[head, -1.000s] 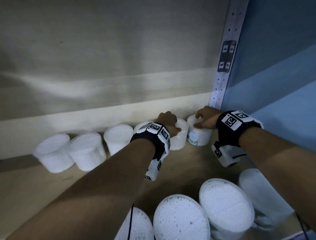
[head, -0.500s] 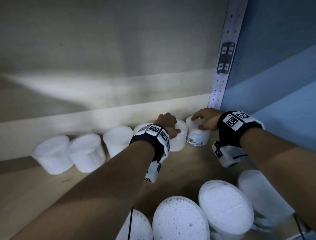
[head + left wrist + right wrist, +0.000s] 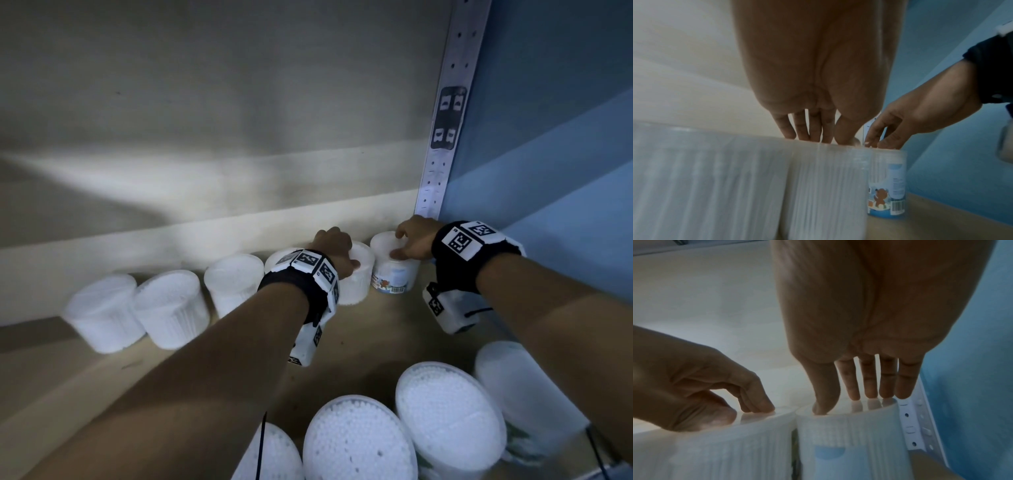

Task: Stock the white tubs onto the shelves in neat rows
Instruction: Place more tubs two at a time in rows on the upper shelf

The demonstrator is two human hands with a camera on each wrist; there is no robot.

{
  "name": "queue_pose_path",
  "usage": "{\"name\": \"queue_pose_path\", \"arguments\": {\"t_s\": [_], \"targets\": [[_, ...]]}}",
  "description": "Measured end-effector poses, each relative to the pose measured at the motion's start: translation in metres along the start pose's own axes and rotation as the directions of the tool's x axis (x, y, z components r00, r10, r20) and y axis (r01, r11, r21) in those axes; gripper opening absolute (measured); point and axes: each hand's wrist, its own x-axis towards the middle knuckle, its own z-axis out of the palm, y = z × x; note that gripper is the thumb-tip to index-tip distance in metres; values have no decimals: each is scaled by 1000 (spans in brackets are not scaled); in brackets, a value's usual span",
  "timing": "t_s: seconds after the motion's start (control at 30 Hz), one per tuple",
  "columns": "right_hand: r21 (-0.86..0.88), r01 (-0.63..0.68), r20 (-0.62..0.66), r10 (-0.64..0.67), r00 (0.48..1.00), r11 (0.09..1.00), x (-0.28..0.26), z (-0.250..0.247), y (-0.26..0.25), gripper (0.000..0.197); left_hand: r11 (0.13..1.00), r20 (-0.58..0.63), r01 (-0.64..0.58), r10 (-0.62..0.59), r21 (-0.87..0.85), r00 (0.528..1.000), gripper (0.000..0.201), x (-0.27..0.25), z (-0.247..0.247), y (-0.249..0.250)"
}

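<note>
Your left hand (image 3: 334,248) and right hand (image 3: 416,238) rest relaxed fingertips (image 3: 887,392) on touching white tubs (image 3: 394,274) beneath them, probably seating the back row (image 3: 236,277); next, lift clear and grab spare tubs (image 3: 356,442) behind your wrists.

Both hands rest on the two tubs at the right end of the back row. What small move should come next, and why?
Probably nudge the plain tub under the left hand rightward against the labelled tub under the right hand. The right wrist view shows a narrow gap between them, and the labelled tub already stands beside the corner post.
</note>
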Motion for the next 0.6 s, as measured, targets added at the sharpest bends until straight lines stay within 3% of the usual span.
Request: {"name": "queue_pose_path", "arguments": {"t_s": [0.5,0.6], "targets": [[37,96,32,-97,995,995,-1,-3,1,55,1000,-16,2,-2,-9,1000,44,2,2,-1],[62,81,-21,-80,997,995,3,-4,0,50,1000,-22,2,-2,-12,1000,43,2,3,-1]]}}
